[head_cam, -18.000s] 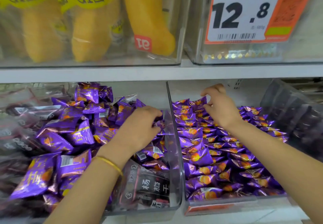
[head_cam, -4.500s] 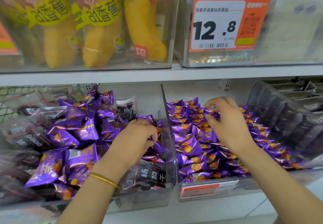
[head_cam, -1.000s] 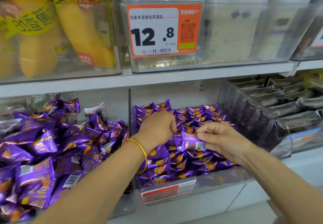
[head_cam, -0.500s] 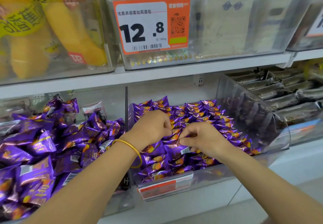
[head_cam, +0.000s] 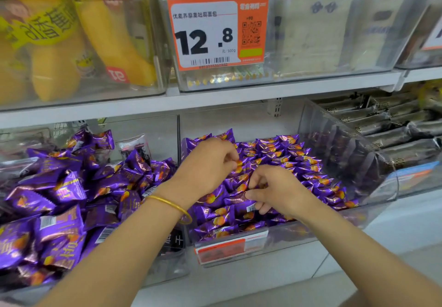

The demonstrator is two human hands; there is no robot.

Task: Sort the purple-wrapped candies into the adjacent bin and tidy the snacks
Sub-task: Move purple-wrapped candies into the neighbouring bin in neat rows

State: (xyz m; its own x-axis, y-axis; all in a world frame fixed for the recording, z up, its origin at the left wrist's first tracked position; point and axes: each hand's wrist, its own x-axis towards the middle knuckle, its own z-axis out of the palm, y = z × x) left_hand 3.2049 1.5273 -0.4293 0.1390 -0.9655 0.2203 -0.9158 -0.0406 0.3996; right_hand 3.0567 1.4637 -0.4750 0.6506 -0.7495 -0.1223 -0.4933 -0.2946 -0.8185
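Gold bracelet [head_cam: 172,205] on the left wrist, nearest the camera; both forearms reach in over the front of the middle bin [head_cam: 282,237]. Right hand [head_cam: 277,191] sits low in that bin, thumb and fingers [head_cam: 251,195] pinched on one candy [head_cam: 239,202] lying on top of the rows. Left hand [head_cam: 208,165] is just beside it and a bit further in, fingers curled down with the tips among the purple candies [head_cam: 299,160]; cannot tell if it grips one or only presses them. The middle bin is well filled, rows neater at the back than under the hands. The left bin [head_cam: 167,266] next door holds a loose heap [head_cam: 59,194] of the same purple packs, piled high and mixed with dark packets [head_cam: 136,145], so sorting looks far from done. To the right, dark bars [head_cam: 394,124] in a slanted bin. Above, the shelf [head_cam: 215,102], a price tag [head_cam: 208,34] reading 12.8, and yellow snack packs [head_cam: 114,38]. Risks, my guess: the foil looks slick, so a light pinch could let the candy slip over the low front wall. Pushing it into a full row could pop neighbours up or skew the rows. The left forearm crosses close to the heap, so a brush could tip packs off. A dark packet could get carried over with the purple ones.
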